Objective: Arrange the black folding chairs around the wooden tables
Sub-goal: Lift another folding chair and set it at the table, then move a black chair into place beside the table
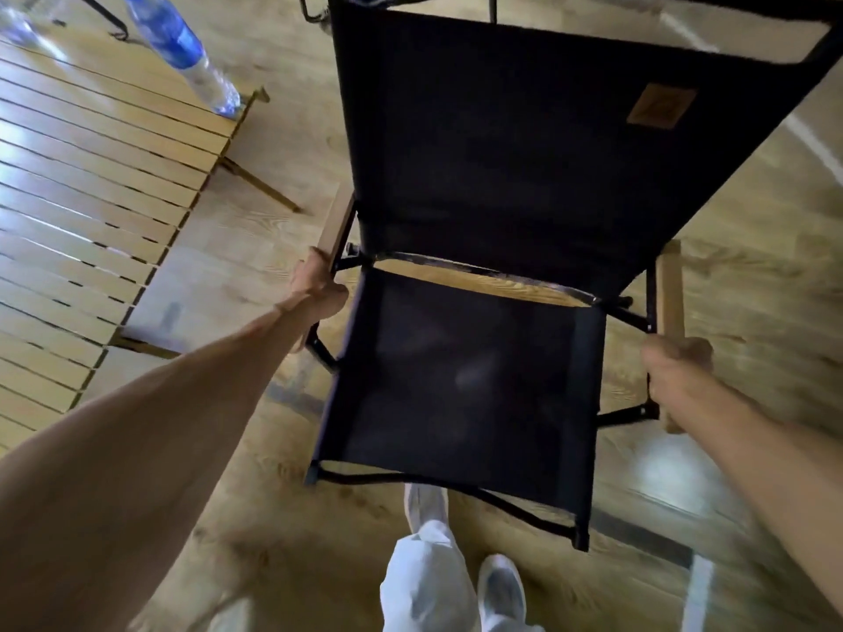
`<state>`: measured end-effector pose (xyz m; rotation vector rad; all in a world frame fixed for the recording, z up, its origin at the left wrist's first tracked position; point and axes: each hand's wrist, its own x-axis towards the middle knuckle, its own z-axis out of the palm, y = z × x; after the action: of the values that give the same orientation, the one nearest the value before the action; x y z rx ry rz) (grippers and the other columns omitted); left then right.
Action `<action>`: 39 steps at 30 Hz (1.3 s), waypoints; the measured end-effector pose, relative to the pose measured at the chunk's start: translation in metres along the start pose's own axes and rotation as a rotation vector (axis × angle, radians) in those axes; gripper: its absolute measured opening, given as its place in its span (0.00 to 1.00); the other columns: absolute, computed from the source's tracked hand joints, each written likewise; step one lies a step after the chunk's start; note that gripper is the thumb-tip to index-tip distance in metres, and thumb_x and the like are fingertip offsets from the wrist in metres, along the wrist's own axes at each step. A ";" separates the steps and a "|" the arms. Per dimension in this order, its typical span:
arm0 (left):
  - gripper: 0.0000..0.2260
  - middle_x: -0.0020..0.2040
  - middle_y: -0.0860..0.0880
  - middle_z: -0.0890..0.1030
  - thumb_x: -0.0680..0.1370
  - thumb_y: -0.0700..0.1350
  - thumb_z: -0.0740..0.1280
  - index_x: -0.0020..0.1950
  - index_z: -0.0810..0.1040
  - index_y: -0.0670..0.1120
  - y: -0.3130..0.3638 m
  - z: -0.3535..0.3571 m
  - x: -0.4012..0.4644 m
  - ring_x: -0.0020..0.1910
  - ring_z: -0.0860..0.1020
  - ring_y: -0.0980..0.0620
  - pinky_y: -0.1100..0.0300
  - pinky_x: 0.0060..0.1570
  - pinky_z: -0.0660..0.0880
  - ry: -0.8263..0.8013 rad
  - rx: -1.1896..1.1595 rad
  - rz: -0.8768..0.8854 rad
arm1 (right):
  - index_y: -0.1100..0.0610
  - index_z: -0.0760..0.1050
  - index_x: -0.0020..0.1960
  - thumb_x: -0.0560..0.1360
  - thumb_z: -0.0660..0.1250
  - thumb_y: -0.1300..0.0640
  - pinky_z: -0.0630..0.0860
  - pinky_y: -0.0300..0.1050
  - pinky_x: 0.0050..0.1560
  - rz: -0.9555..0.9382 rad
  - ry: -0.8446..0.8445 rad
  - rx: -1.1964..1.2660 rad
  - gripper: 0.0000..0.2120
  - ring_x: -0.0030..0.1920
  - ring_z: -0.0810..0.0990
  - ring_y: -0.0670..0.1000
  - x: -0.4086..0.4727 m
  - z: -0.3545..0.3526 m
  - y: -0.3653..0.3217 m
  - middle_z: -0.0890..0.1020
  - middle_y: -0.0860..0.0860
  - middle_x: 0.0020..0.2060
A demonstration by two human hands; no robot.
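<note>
Between the two arms hangs an unfolded black chair [479,275], seat toward the person, backrest tilted away; the left hand [314,289] is wrapped round the left wooden armrest [335,230] and the right hand [677,374] is closed round the right armrest [670,312] — both grips look firm. Whether the chair's feet touch the floor [752,289] cannot be told; the blur suggests it is on the move. A slatted table [91,184] stands just to the left, with a water bottle [187,52] upright at its near corner; a swing that way could clip the table edge or its leg and topple the bottle. A shoe [424,501] sits just under the front rail — a likely trip; uneven grips might also let the frame fold.
</note>
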<state>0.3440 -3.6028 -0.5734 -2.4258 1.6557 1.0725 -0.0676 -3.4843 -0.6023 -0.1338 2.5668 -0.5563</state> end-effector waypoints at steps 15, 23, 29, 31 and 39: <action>0.30 0.68 0.40 0.66 0.71 0.38 0.64 0.72 0.60 0.40 0.005 -0.002 -0.054 0.66 0.67 0.39 0.49 0.68 0.63 0.037 0.371 0.233 | 0.57 0.60 0.76 0.76 0.68 0.51 0.63 0.58 0.72 -0.714 -0.247 -0.804 0.32 0.73 0.64 0.61 -0.114 0.023 -0.031 0.64 0.59 0.74; 0.21 0.64 0.41 0.70 0.75 0.43 0.63 0.68 0.66 0.42 -0.064 -0.015 -0.186 0.63 0.70 0.41 0.51 0.64 0.67 0.110 0.323 0.092 | 0.55 0.58 0.78 0.77 0.67 0.45 0.58 0.55 0.74 -1.301 -0.571 -0.915 0.35 0.76 0.60 0.56 -0.263 0.003 -0.020 0.65 0.55 0.75; 0.23 0.64 0.41 0.71 0.73 0.46 0.66 0.67 0.68 0.43 -0.148 -0.017 -0.359 0.62 0.71 0.40 0.51 0.61 0.67 0.183 0.157 -0.172 | 0.54 0.59 0.77 0.77 0.66 0.42 0.59 0.53 0.73 -1.699 -0.750 -1.065 0.35 0.75 0.61 0.55 -0.377 -0.059 0.061 0.65 0.54 0.73; 0.23 0.64 0.41 0.72 0.74 0.47 0.67 0.67 0.68 0.43 -0.172 -0.016 -0.422 0.62 0.72 0.40 0.50 0.61 0.68 0.209 0.106 -0.269 | 0.54 0.58 0.77 0.77 0.65 0.41 0.59 0.53 0.73 -1.783 -0.819 -1.146 0.35 0.75 0.61 0.55 -0.413 -0.077 0.097 0.65 0.53 0.74; 0.20 0.62 0.42 0.72 0.77 0.48 0.65 0.66 0.69 0.43 -0.262 0.002 -0.662 0.60 0.74 0.42 0.51 0.59 0.72 0.261 0.021 -0.627 | 0.56 0.71 0.65 0.81 0.58 0.41 0.70 0.54 0.61 -1.898 -1.103 -1.329 0.21 0.63 0.74 0.58 -0.556 -0.148 0.250 0.76 0.56 0.62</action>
<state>0.4243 -2.9467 -0.3092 -2.8523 0.8059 0.6581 0.3435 -3.0937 -0.3338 -2.3820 0.6141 0.6704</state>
